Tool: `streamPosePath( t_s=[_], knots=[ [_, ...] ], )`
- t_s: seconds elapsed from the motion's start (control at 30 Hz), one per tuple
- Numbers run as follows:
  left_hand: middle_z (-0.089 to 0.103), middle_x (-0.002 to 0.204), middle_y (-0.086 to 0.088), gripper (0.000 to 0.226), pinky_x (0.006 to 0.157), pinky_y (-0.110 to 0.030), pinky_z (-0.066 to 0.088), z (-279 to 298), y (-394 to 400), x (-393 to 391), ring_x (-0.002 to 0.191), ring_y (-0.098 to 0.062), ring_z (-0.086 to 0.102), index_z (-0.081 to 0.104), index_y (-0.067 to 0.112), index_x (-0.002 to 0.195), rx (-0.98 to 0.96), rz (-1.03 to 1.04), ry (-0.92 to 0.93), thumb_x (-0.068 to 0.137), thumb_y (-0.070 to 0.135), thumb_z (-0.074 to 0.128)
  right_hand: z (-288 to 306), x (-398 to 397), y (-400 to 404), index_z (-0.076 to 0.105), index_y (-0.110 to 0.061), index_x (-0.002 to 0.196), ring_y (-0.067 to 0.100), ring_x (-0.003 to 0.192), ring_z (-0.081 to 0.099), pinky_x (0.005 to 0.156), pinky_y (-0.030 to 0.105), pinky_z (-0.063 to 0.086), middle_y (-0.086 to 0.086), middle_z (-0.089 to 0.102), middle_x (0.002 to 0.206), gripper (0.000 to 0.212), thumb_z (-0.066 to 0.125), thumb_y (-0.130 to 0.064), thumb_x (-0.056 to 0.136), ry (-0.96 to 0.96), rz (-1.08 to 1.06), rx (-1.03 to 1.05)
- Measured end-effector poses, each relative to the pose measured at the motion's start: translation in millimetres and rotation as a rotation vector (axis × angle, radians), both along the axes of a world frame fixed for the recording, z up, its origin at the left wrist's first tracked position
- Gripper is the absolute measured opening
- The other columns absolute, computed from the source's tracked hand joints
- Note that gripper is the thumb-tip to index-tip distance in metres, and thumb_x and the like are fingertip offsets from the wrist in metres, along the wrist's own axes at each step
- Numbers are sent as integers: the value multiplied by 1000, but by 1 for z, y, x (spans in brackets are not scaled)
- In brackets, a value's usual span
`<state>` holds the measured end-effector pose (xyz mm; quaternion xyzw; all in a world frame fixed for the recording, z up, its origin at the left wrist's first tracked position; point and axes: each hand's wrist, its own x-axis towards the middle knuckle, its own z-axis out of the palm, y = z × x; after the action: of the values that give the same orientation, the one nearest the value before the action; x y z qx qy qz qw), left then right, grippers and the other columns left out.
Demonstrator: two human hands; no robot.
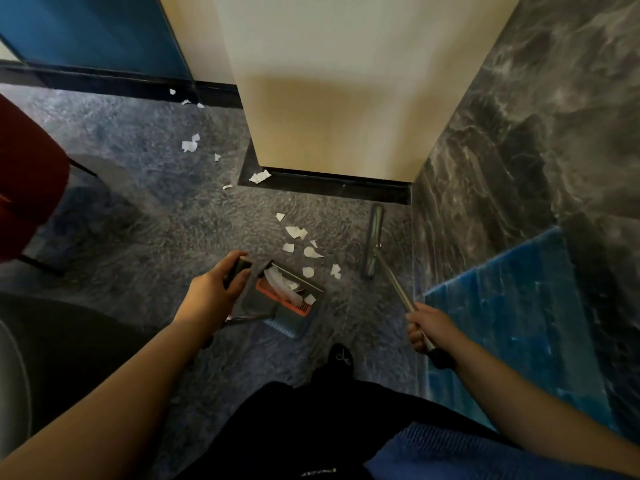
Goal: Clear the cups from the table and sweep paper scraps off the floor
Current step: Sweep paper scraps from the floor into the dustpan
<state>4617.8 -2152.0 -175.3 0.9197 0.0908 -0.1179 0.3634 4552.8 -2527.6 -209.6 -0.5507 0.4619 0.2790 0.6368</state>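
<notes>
White paper scraps lie scattered on the grey carpet, one cluster just ahead of the dustpan and more further off near the pillar's base and the far wall. My left hand grips the dark handle of a dustpan, which rests on the floor with some white scraps and an orange label inside. My right hand grips the metal pole of a broom. The broom head lies on the carpet to the right of the scrap cluster. No cups are in view.
A cream pillar with a dark skirting stands straight ahead. A grey marble wall and a blue panel close off the right side. A red chair stands at the left. My dark shoe is below the dustpan.
</notes>
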Motion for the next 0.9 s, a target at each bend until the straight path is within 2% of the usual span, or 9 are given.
streamPosePath(
  t_s=[0.1, 0.23, 0.3, 0.37, 0.47, 0.57, 0.7, 0.77, 0.9],
  knots=[
    [69, 91, -5, 45, 68, -32, 53, 3, -9, 23, 66, -14, 59, 49, 43, 137, 4, 9, 0, 94, 40, 59, -2, 33, -8, 27, -9, 146, 8, 26, 30, 33, 13, 27, 3, 34, 47, 48, 36, 0, 100, 1, 29, -22],
    [64, 76, 8, 39, 66, -32, 54, 10, -12, 46, 62, -9, 57, 50, 49, 131, -14, 11, 1, 94, 40, 59, -7, 65, -12, 14, -18, 152, 8, 26, 31, 32, 14, 28, 2, 35, 42, 60, 37, -1, 100, 23, -3, -43],
    [62, 74, 10, 37, 64, -30, 53, 9, -9, 61, 61, -7, 57, 52, 47, 129, -18, 19, -15, 94, 39, 60, -13, 79, -12, 16, -17, 152, 8, 26, 32, 32, 14, 28, -1, 36, 36, 58, 37, -1, 100, 34, -9, -39],
    [62, 76, 9, 36, 62, -28, 50, 7, -7, 78, 61, -7, 57, 53, 46, 129, -8, -3, -14, 94, 39, 59, -19, 92, -13, 30, -15, 142, 8, 26, 32, 33, 14, 28, -1, 36, 37, 45, 37, -1, 100, 28, -20, -48],
    [64, 80, 6, 36, 61, -27, 47, 4, -5, 103, 62, -5, 57, 51, 51, 127, 2, -44, -9, 94, 40, 59, -30, 110, -15, 42, -16, 107, 8, 27, 33, 33, 14, 29, -2, 36, 37, 18, 36, 0, 99, 10, -46, -51],
    [63, 77, 9, 36, 55, -24, 44, 5, -6, 121, 58, -1, 55, 48, 58, 121, 30, -72, -16, 94, 38, 60, -40, 127, -19, 39, -14, 85, 9, 27, 34, 32, 15, 30, 0, 36, 40, 21, 37, 2, 98, 14, -50, -90],
    [62, 71, 22, 39, 48, -21, 44, 6, -9, 134, 49, 1, 57, 47, 70, 110, 31, -19, -38, 93, 38, 60, -51, 153, -30, 40, -13, 79, 15, 33, 37, 33, 18, 30, 8, 38, 49, 23, 39, 3, 96, 31, -16, -164],
    [63, 70, 19, 38, 50, -24, 46, 1, -11, 139, 45, -1, 56, 48, 69, 112, 14, 14, -41, 93, 38, 61, -57, 168, -38, 37, -11, 76, 17, 37, 36, 34, 18, 30, 9, 40, 50, 24, 39, 1, 97, 62, 7, -174],
    [61, 68, 14, 34, 55, -30, 51, -1, -14, 143, 49, -4, 53, 52, 62, 119, -6, 70, -53, 93, 40, 60, -63, 192, -40, 41, -12, 73, 12, 30, 33, 32, 14, 26, 6, 37, 50, 27, 36, 0, 97, 108, 5, -101]
  ],
)
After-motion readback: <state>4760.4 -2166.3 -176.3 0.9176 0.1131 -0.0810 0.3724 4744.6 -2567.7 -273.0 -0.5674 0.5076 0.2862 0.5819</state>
